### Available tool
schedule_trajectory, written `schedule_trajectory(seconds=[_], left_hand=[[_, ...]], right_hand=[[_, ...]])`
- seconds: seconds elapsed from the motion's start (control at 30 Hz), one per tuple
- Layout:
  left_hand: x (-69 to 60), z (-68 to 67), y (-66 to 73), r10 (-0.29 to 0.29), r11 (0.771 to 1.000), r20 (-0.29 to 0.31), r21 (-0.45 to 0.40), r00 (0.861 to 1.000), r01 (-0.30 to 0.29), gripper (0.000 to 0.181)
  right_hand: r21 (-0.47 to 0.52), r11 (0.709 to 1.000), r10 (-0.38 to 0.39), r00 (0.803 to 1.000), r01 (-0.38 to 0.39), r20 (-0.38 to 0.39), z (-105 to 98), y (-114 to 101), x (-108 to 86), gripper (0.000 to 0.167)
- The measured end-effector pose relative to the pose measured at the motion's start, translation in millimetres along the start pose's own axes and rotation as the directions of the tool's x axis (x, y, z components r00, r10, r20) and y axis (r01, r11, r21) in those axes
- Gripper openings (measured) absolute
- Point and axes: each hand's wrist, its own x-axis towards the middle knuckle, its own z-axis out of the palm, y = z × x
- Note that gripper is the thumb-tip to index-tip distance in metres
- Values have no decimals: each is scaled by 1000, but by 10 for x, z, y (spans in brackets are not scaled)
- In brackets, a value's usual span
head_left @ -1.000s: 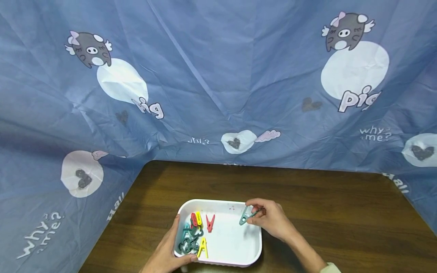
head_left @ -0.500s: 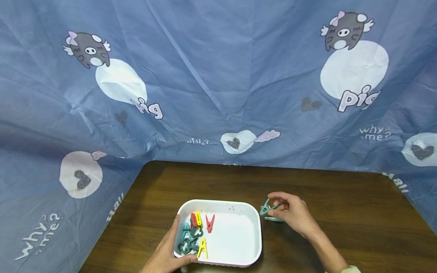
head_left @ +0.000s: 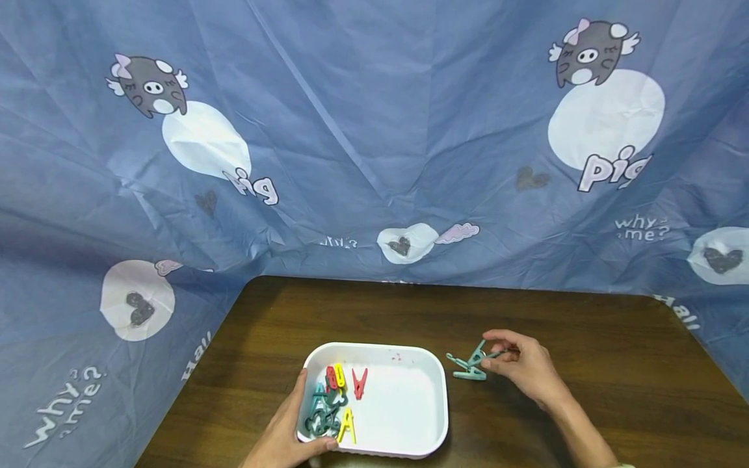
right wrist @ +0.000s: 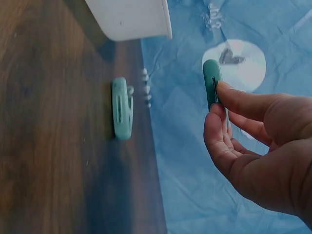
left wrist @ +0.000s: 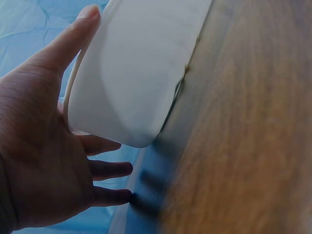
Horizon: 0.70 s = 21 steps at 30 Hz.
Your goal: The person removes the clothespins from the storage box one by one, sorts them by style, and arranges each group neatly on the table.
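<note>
Pinching green clip point(right wrist: 211, 80) right of tray point(head_left: 404, 406)

Reads "why me?", "pig" on blue cloth point(head_left: 351, 71). Presses spread left hand point(head_left: 285, 429) against tray's left end. Pinches clip with right hand point(head_left: 523, 367), near a 2nd clip point(head_left: 470, 375). At right: "pig", "why me?"

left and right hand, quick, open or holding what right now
Left hand: holding the white tray at its left end.
Right hand: pinching a green clip.
</note>
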Motion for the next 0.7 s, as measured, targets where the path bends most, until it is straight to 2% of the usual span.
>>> schedule_trajectory(seconds=[0.3,0.53,0.7], left_hand=[[0,9,2,-46,999,8,-19,999,46,126],[-6,6,7,-7,1000,-9,-3,1000,7,126],[-10,3,8,-15,1000,-3,-6,1000,15,126]], right_hand=[[-19,999,42,999,-42,-14,-158,172,-19,51],[-55,995,87,996,-89,-37,-196,273,-34,54],[-71,990,121,992,-124,-42,-198,347,-34,54]])
